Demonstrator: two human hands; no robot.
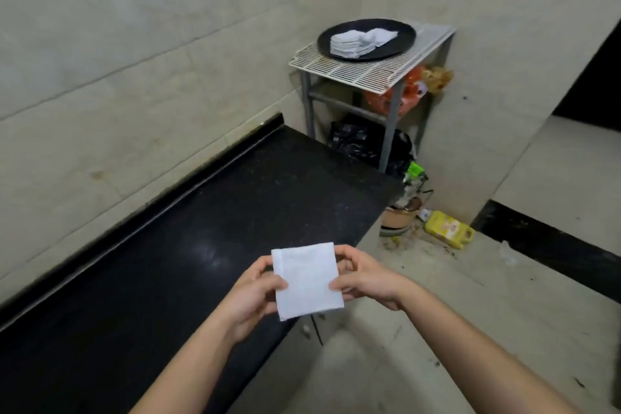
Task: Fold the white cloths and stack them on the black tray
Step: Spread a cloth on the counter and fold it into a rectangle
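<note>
White cloth (306,281), folded down to a small square, is held in the air between both hands just off the worktop's front edge. The left hand (250,292) pinches its left side, thumb on top, and the right hand (364,279) pinches its right side the same way. From where I stand the fold looks finished, so what remains is the carry to the black tray (406,35). That sits well apart on the wire rack (353,72) in the far corner, with a stack of folded cloths (349,42) on it and another cloth slumped against the stack's right side. I'd keep the layers pinched flat so they don't spring open, then lay the square on top with edges matched, because that pile looks ready to slide. The black stone worktop (201,212) runs along the tiled wall, with a dull, dusty shine. Orange bags (383,99) and a black bag (356,141) sit under the rack, and a yellow container (448,228) lies on the grubby floor past the worktop's far end.
</note>
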